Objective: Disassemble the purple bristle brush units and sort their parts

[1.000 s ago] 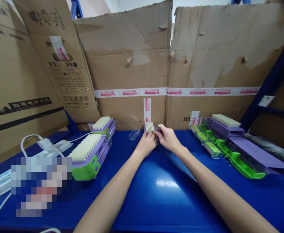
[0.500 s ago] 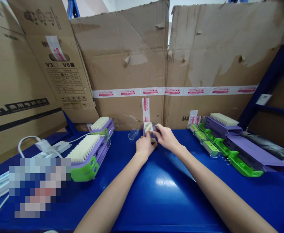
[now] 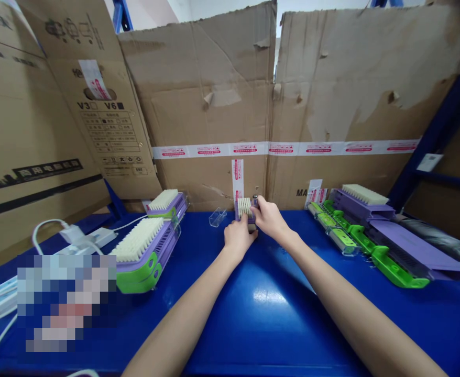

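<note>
In the head view, a small purple brush [image 3: 244,206] with rows of cream bristles lies on the blue table near the cardboard wall. My left hand [image 3: 239,238] is closed around its near end, a finger against the bristles. My right hand [image 3: 270,217] pinches a small dark cylinder [image 3: 255,199] with a shiny end, held upright at the brush's right side. My fingers hide most of the cylinder and the brush's lower part. Left of the brush, apart from my hands, stands a small clear plastic box [image 3: 217,217].
Two larger purple-green brushes [image 3: 139,241] sit at the left, beside a white power strip [image 3: 105,238] with cables. At the right are a bright green plastic frame [image 3: 383,256], purple housings [image 3: 422,243] and another cream-bristled block [image 3: 364,194]. Cardboard [image 3: 210,104] closes off the back.
Both hands and the small brush have shifted slightly to the right. More of the dark cylinder shows above my right fingers. The whole view has moved a little too.
</note>
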Demonstrator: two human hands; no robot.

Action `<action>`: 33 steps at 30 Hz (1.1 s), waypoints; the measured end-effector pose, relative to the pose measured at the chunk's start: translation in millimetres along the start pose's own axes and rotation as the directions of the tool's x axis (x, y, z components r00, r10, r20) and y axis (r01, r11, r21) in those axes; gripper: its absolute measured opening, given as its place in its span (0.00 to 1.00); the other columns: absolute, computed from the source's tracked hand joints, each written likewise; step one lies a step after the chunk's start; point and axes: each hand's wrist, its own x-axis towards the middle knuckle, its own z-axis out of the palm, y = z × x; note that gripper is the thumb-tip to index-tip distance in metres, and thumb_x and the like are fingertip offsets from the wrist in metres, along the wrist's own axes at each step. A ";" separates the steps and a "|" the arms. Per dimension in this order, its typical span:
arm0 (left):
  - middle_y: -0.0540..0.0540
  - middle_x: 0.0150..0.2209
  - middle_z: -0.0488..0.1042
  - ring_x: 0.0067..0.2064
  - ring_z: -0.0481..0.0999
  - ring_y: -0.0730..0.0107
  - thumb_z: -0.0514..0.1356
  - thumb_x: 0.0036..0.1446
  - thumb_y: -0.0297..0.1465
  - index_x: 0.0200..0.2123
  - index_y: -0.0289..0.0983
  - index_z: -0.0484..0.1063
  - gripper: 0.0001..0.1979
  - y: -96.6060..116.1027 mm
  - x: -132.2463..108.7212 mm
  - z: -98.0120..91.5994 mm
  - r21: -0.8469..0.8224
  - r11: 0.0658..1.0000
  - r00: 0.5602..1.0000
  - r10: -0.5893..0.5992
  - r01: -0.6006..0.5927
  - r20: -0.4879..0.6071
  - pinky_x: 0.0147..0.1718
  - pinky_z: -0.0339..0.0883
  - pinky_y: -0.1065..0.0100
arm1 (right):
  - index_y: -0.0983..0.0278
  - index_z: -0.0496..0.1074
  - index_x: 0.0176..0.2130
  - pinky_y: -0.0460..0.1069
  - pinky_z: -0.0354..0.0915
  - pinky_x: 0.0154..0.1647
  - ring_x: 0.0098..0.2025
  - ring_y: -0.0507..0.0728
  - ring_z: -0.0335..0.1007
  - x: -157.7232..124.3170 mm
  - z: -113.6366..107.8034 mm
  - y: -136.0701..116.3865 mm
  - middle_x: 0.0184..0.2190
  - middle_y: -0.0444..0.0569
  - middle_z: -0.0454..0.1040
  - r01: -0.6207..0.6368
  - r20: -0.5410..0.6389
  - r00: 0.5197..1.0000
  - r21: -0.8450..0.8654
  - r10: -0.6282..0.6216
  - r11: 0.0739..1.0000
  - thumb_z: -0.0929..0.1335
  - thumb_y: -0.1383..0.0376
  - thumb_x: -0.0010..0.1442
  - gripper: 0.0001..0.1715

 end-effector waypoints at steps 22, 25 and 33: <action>0.39 0.36 0.75 0.36 0.77 0.57 0.57 0.54 0.46 0.49 0.40 0.63 0.23 2.7 -2.7 4.7 0.003 1.000 0.999 0.030 -0.030 -0.026 0.33 0.68 0.64 | 0.63 0.60 0.40 0.48 0.62 0.33 0.33 0.57 0.70 -35.6 -7.9 5.1 0.32 0.52 0.72 0.096 -0.017 0.995 0.050 -0.095 0.994 0.58 0.67 0.60 0.06; 0.40 0.36 0.74 0.36 0.77 0.58 0.56 0.54 0.46 0.49 0.40 0.63 0.23 2.9 -2.7 6.0 0.003 1.000 0.999 0.026 -0.026 -0.034 0.32 0.68 0.64 | 0.62 0.60 0.39 0.48 0.63 0.35 0.35 0.57 0.70 -42.8 -9.9 5.0 0.33 0.52 0.72 0.130 -0.048 0.991 0.073 -0.127 0.989 0.58 0.66 0.61 0.05; 0.39 0.36 0.74 0.36 0.76 0.57 0.55 0.54 0.47 0.49 0.40 0.62 0.23 3.2 -3.5 5.7 0.004 1.000 0.999 0.023 -0.023 -0.029 0.33 0.67 0.63 | 0.62 0.60 0.38 0.48 0.63 0.35 0.34 0.56 0.70 -45.2 -8.7 4.3 0.32 0.51 0.72 0.094 -0.053 0.995 0.095 -0.089 0.991 0.58 0.65 0.62 0.04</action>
